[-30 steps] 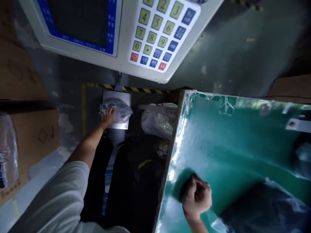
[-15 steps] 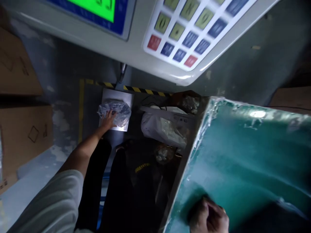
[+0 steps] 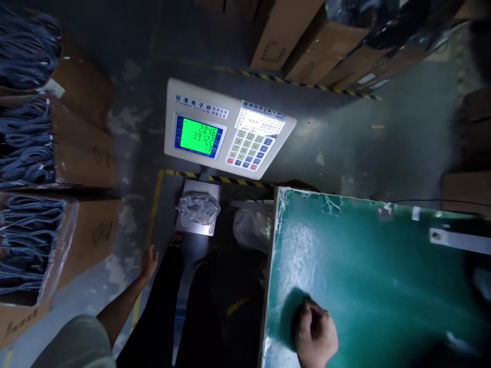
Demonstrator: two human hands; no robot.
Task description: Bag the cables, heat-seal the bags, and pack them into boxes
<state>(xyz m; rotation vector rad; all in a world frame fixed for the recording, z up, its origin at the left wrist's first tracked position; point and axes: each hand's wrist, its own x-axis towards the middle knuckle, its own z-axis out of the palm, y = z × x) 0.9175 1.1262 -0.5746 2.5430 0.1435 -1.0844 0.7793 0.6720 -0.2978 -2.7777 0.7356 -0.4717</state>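
My left hand [image 3: 149, 261] hangs in the air beside my leg, its fingers stretched and nothing in it. Beyond it, a clear plastic bag [image 3: 199, 208] lies crumpled on the pale scale platform [image 3: 207, 230] on the floor; what is inside cannot be made out. My right hand [image 3: 316, 332] rests as a closed fist on the green tabletop [image 3: 368, 255], with nothing visible in its grip. Above the platform stands the weighing scale's display unit [image 3: 226, 130], with lit green digits and a keypad.
Open cardboard boxes [image 3: 92, 225] packed with bundled grey cables [image 3: 28, 240] line the left side. More cartons [image 3: 284, 36] stand at the far side behind yellow-black floor tape [image 3: 238, 181]. A white bag [image 3: 251, 227] sits between the platform and the table.
My left hand has come off the plastic bag and drawn back toward me, leaving the bag on the platform. My view has pulled back from the display. My right fist stays on the table.
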